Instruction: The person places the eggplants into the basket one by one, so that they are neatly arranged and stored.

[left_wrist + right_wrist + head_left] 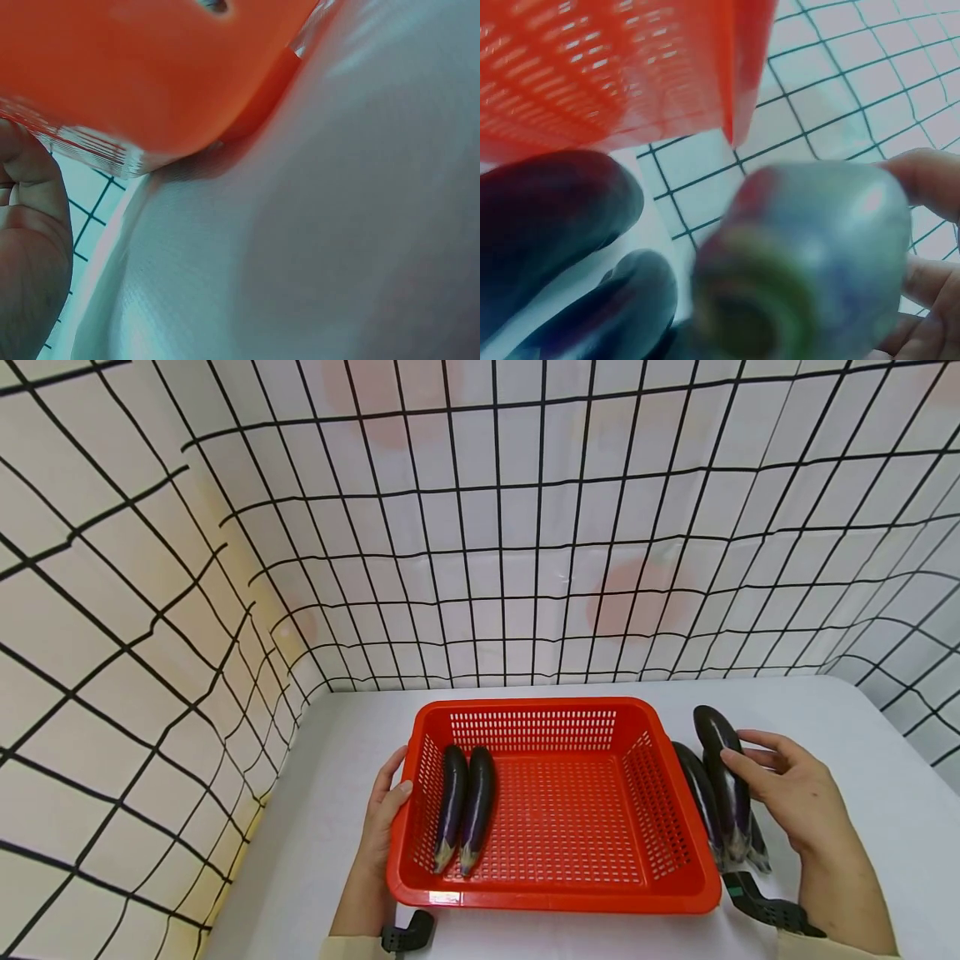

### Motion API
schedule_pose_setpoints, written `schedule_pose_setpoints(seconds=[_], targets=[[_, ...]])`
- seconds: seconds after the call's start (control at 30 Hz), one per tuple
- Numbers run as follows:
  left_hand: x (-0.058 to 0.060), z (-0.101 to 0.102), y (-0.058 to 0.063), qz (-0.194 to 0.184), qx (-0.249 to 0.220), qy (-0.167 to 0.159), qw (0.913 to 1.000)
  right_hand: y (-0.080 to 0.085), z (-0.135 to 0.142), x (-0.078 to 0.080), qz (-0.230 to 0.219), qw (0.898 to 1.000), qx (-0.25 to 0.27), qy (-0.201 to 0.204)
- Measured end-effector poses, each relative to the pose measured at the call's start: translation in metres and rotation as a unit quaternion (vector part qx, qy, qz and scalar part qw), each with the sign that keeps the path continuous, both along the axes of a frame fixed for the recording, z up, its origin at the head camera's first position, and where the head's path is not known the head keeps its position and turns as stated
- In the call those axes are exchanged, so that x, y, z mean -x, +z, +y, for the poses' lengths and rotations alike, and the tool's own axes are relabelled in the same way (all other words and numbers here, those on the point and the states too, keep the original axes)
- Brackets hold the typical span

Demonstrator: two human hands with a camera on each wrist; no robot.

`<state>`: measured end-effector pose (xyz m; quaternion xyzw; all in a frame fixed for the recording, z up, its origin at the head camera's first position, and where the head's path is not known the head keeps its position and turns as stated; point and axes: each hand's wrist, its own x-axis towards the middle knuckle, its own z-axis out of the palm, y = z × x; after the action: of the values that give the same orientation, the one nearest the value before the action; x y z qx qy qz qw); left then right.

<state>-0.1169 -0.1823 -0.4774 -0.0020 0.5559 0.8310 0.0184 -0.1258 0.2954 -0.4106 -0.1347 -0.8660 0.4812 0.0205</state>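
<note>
A red plastic basket (555, 898) stands on the white table with two dark purple eggplants, a left one (452, 802) and a right one (478, 802), side by side along its left wall. My left hand (381, 814) grips the basket's left rim, thumb on top. Outside the right wall, my right hand (806, 793) holds an eggplant (726, 797) between thumb and fingers; its stem end (802, 255) looms close in the right wrist view. Beside it lies another eggplant (697, 789), against the basket. Part of a further one (759, 847) shows under the held eggplant.
Black wire grid panels (517, 527) over white sheeting rise behind the table and on both sides. The white table surface (862, 752) extends right of my right hand. Black straps circle both wrists, the left strap (408, 933) near the basket's front corner.
</note>
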Motion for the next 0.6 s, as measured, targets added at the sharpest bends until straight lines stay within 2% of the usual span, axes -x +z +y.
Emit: schedule_pose_setpoints(seconds=[0.1,0.23,0.43,0.6], targets=[[0.000,0.001,0.000,-0.001,-0.001,0.002,1.0000,0.002,-0.002,-0.001,0.010,1.000,0.009,0.004],[0.000,0.001,0.000,-0.004,-0.005,0.004,1.0000,0.005,-0.005,-0.003,0.032,0.998,0.051,0.025],[0.000,0.001,0.000,-0.007,-0.007,0.006,0.9999,0.012,-0.010,-0.008,0.065,0.988,0.127,0.059],[0.000,0.001,0.000,-0.006,-0.003,0.007,1.0000,0.020,-0.010,-0.015,0.093,0.973,0.198,0.070]])
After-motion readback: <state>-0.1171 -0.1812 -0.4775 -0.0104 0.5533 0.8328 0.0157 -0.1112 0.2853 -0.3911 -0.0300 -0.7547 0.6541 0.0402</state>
